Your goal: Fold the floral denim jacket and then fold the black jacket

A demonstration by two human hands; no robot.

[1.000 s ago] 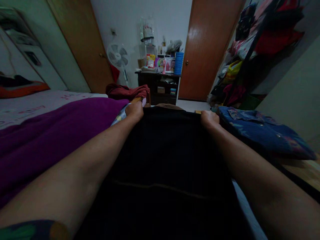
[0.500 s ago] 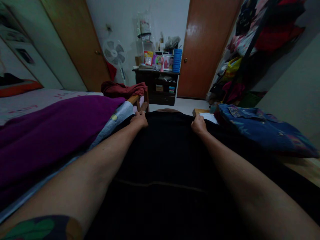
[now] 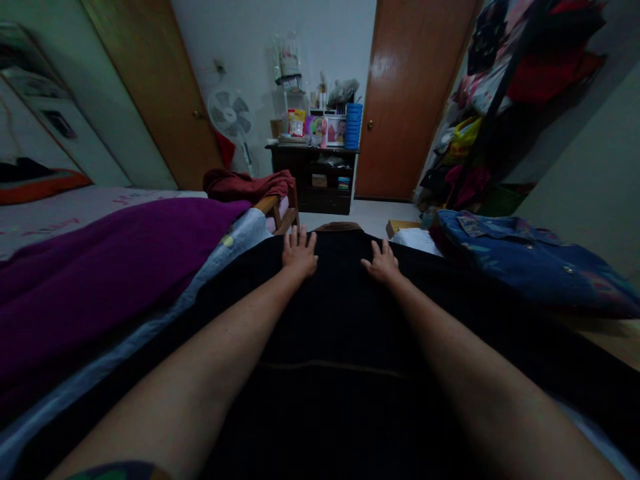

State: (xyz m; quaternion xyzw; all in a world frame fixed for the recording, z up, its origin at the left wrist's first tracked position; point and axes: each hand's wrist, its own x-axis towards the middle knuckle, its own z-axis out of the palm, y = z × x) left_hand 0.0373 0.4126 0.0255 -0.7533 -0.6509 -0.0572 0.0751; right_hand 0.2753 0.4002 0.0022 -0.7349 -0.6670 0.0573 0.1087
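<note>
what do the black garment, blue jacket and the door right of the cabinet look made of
Black garment: matte cloth, perhaps denim or canvas; a lighter seam-like line crosses it, but the weave is too dark to see. Blue jacket: probably matte denim, from its colour and bright buttons. Door: likely varnished wood or veneer; brown with a soft sheen.

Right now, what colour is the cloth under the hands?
The cloth looks black, with a thin brownish line across it, best seen in the head view.
</note>
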